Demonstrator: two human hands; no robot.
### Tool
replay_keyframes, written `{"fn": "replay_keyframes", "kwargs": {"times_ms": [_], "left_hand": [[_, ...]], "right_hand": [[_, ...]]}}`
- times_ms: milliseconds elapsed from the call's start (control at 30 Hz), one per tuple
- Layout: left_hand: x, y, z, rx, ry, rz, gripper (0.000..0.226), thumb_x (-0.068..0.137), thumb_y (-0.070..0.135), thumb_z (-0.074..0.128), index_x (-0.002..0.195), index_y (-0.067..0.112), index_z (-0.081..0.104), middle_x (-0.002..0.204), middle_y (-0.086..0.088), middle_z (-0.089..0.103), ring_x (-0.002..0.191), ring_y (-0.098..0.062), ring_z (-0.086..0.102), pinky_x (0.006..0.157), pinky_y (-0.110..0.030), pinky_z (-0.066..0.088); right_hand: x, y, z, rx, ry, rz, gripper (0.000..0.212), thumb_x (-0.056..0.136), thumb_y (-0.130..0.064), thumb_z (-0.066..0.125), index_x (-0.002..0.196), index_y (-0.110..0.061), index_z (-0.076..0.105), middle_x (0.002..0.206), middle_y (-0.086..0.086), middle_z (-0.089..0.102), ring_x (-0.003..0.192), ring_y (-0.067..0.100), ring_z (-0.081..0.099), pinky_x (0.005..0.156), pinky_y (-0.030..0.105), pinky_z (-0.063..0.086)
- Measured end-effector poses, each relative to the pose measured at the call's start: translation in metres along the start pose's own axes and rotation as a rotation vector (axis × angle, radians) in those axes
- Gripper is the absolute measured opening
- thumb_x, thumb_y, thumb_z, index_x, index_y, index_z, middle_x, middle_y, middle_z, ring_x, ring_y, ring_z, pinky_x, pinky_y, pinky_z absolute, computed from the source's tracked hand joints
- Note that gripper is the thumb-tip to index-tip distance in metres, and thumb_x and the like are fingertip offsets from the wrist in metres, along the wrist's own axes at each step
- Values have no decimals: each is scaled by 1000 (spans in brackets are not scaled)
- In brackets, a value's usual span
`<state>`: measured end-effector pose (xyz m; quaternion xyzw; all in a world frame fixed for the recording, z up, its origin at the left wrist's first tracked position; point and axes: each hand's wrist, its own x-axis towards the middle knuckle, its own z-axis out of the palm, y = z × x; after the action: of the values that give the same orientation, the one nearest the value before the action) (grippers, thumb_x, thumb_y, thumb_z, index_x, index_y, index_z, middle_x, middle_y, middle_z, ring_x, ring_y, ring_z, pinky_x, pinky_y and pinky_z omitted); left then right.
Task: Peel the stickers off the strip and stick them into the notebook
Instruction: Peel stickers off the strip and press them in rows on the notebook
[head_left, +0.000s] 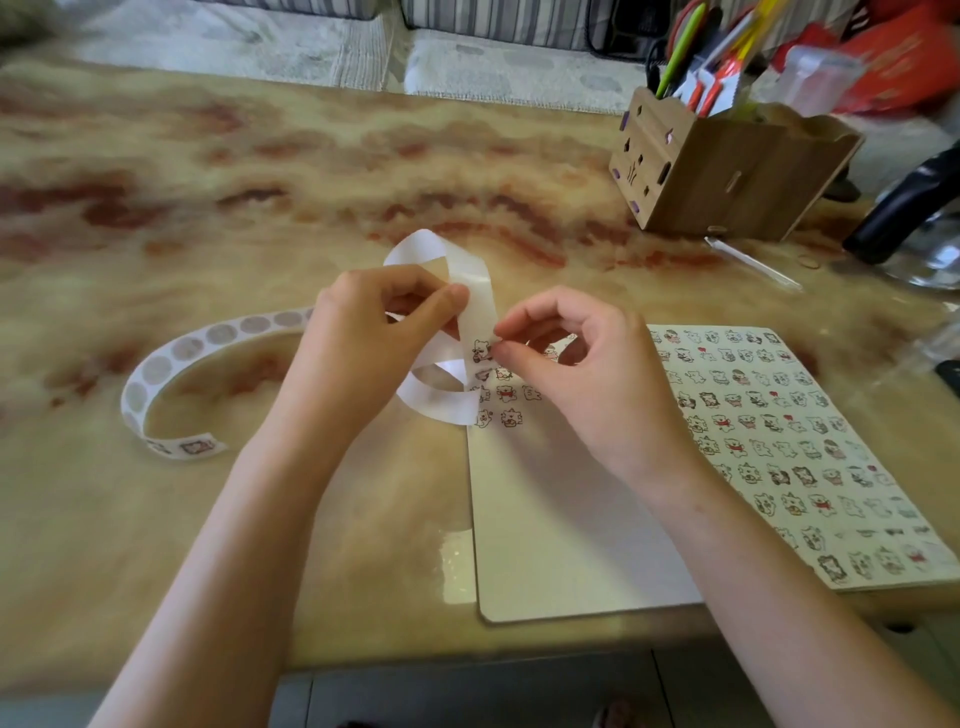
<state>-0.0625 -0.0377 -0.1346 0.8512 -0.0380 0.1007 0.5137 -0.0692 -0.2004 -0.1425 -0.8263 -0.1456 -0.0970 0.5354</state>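
Head view, and it all happens at the fingertips: the right hand has thumb and forefinger pressed together, its fingers pinching at the edge of a small bear sticker on the white strip. The other three fingers are curled loosely above the page. Just to the left, the left hand pinches the strip between thumb and forefinger a little above that sticker, holding it up off the surface.

From that grip the strip loops up and over behind the left hand, then curls down in a second loop below both hands, touching the top left corner of the notebook. Its tail runs out to the left and lies in a wide curve on the surface, showing a row of bare round patches, with a sticker or two near its far end.

The notebook lies open under the right forearm. Its left page is mostly white, with a small cluster of stickers in the upper corner beneath the fingers. Its right page is covered in rows of them.

Farther back on the right stands a wooden box holding pens.
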Motion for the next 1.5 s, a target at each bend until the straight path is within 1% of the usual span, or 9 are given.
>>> {"fn": "replay_keyframes", "kwargs": {"times_ms": [133,200,267,467,700,1067,1267,1367,1500], "left_hand": [[-1,3,-1,-31,36,29,25,91,37,58,79,20,73,75,15,73,72,2,64,68,-19,44],[-2,6,-3,-10,54,70,24,91,35,58,79,19,72,72,12,72,57,5,55,54,-11,37],[-2,8,-3,-23,26,75,20,91,29,60,79,18,72,69,13,71,48,8,49,51,-7,32],[-2,4,2,-132,-79,49,10,86,24,66,80,20,73,62,18,67,51,6,51,57,-9,37],[0,2,3,-196,-94,28,6,84,18,68,81,14,70,58,16,61,52,2,49,55,-7,39],[0,3,3,-189,-123,43,11,85,16,67,83,5,70,61,16,60,52,3,52,53,-4,36],[-1,5,3,-185,-121,20,11,85,18,67,81,9,70,62,14,62,52,4,53,52,-3,36],[-1,5,3,-163,-104,-4,13,87,22,65,77,16,71,56,17,63,52,4,53,52,-3,35],[-1,3,3,-124,-82,-11,15,87,24,64,76,19,72,58,18,66,53,3,54,52,-3,36]], "right_hand": [[1,0,-2,82,36,15,12,80,-6,74,81,-17,70,76,-4,71,68,8,62,61,18,45],[1,-1,-3,119,57,25,12,81,-6,72,82,-18,70,76,-5,71,69,9,62,64,23,49],[2,-2,-3,150,74,28,12,82,-6,71,82,-18,70,75,-8,70,68,4,60,65,20,47],[3,-3,-3,160,78,29,12,83,-7,70,85,-19,71,75,-10,69,68,-1,60,62,14,44],[3,-2,-1,136,97,20,11,83,-7,70,84,-18,72,72,-11,68,66,0,60,62,19,46],[3,0,-1,163,101,15,12,81,-5,72,81,-17,72,75,-3,72,70,8,64,69,27,53],[3,0,-1,124,97,7,12,81,-6,72,80,-18,71,75,-2,71,69,12,65,69,31,54],[2,0,-1,61,94,-17,8,82,-9,72,81,-16,71,73,-4,70,67,10,62,63,25,51],[0,1,1,-101,92,-97,4,82,-9,70,83,-13,69,75,-9,67,65,6,56,58,10,35]]}}
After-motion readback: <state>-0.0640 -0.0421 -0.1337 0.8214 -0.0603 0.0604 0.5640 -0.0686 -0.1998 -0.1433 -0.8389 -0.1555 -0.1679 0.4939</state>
